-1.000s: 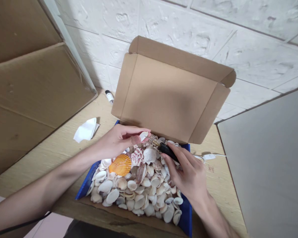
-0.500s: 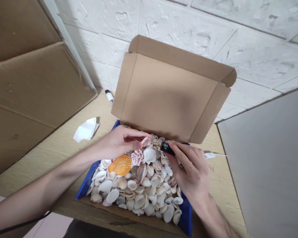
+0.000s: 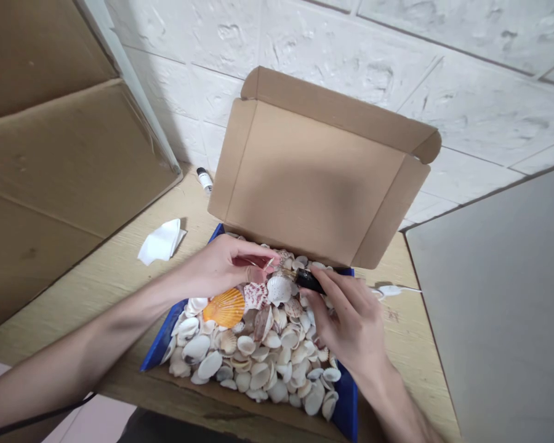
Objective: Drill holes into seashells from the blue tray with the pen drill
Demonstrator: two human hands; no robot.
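— What is the left hand [image 3: 216, 267] doing at frame centre?
— Pinching a small shell [image 3: 268, 263], thin and brittle-looking, by its edges above the shell box [image 3: 159, 344].
— And the right hand [image 3: 351, 320]?
— Pinching a light, rigid black tool [image 3: 308, 280], its tip meeting the shell.

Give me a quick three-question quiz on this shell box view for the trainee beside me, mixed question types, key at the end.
1. True or false: the right hand holds a black pen-like tool whose tip points toward the left hand.
2. Multiple choice: where does the orange shell lie? A) on the white tissue B) in the blue box, on the person's left side of the shell pile C) inside the raised cardboard lid
3. Short answer: what does the left hand pinch between its fingertips?

Key:
1. True.
2. B; it rests among the pale shells in the blue box, under the left hand.
3. A small pale shell, held at the tool's tip.
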